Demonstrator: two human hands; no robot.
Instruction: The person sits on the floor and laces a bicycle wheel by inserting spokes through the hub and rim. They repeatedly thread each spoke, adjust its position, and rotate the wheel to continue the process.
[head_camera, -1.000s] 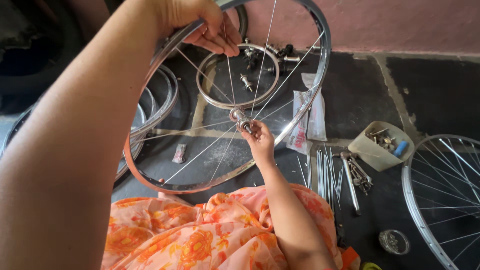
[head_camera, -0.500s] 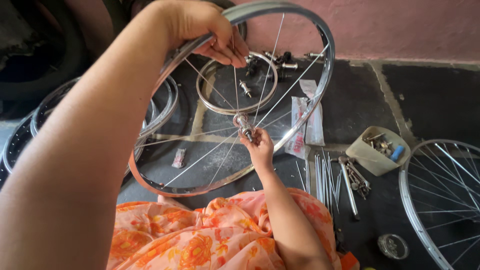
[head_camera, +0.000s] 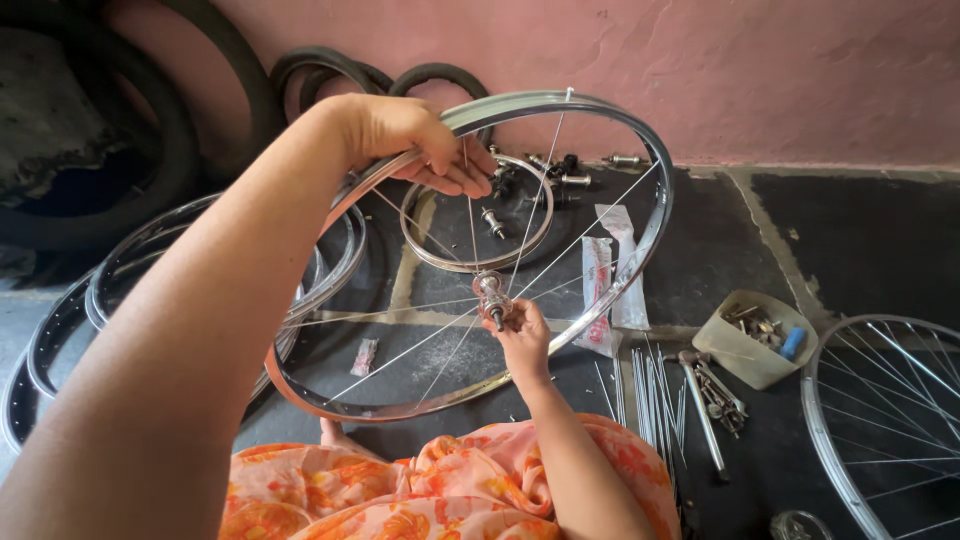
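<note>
1. Left hand (head_camera: 420, 150) pinching a spoke at the bicycle rim (head_camera: 640, 250), held tilted above the floor.
2. Right hand (head_camera: 522, 335) closed on the hub (head_camera: 490, 293).
3. Few spokes laced; loose spokes (head_camera: 650, 385) waiting alongside.

Bare floor (head_camera: 850, 230) at upper right; blocked lower right by loose spokes (head_camera: 650, 390), tray (head_camera: 750, 345), second wheel (head_camera: 890, 420); tyres (head_camera: 120, 150) crowding left.

Left arm stretched forward and up across the view, wrist bent down, left hand (head_camera: 410, 140) with fingers curled together in a pinch, knuckles uppermost. Right forearm rising from the lap, right hand (head_camera: 522, 335) closed in a grip, thumb side up.
</note>
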